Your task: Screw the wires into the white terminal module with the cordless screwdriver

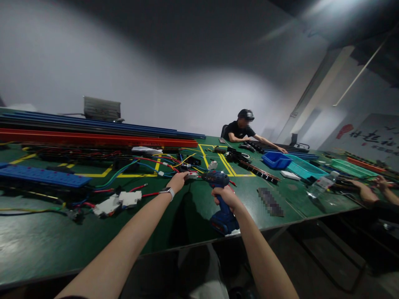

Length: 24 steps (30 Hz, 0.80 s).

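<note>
My right hand point(227, 197) is wrapped round the grip of a blue cordless drill point(218, 179), whose front end points left. The drill's battery base hangs near the table's front edge. My left hand point(177, 182), with a watch on the wrist, is closed on a small white breaker-like part point(192, 175) just left of the drill's tip. Whether the tip touches that part I cannot tell. Red, blue and yellow wires point(156, 159) run behind my left hand. Two white circuit breakers point(116, 202) with red leads lie to the left of my left forearm.
A blue power strip point(43, 177) lies at the left, with long red point(93, 137) and blue rails behind. Blue point(277, 160) and teal bins point(307, 167) and a plastic bottle point(323, 185) stand right. A person point(240, 129) reaches across the far side; another person's hands point(364, 192) work at the right.
</note>
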Motion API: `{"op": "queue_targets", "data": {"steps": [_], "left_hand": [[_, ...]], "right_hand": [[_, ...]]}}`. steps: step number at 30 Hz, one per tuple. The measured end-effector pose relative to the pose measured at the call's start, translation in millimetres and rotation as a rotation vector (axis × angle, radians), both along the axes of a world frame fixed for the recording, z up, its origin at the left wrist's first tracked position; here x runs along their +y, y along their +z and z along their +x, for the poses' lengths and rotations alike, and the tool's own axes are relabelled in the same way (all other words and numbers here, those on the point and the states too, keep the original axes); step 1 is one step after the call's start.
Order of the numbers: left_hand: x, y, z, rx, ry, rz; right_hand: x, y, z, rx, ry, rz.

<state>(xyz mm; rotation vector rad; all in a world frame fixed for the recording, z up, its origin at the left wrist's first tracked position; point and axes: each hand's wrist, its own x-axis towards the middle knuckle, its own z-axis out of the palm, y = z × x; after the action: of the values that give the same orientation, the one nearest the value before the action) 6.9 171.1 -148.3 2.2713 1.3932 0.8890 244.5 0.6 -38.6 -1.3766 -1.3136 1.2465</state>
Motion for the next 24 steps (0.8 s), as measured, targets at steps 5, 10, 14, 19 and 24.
{"op": "queue_targets", "data": {"steps": [5,10,14,19,24], "left_hand": [[-0.6,0.6,-0.1,0.002,0.005,0.01],[-2.2,1.8,-0.3,0.004,0.004,0.016],[-3.9,4.0,0.3,0.001,0.006,0.013],[-4.5,4.7,0.6,0.001,0.001,0.008],[-3.9,3.6,0.1,-0.025,0.004,0.021]], "right_hand": [[-1.7,1.9,-1.2,0.02,0.009,0.0],[-1.2,2.0,-0.9,0.017,0.007,-0.015],[-0.7,1.4,-0.8,0.014,0.005,-0.007],[-0.2,0.4,-0.1,0.011,0.006,-0.02],[0.0,-0.2,0.8,-0.016,0.021,-0.019]]}}
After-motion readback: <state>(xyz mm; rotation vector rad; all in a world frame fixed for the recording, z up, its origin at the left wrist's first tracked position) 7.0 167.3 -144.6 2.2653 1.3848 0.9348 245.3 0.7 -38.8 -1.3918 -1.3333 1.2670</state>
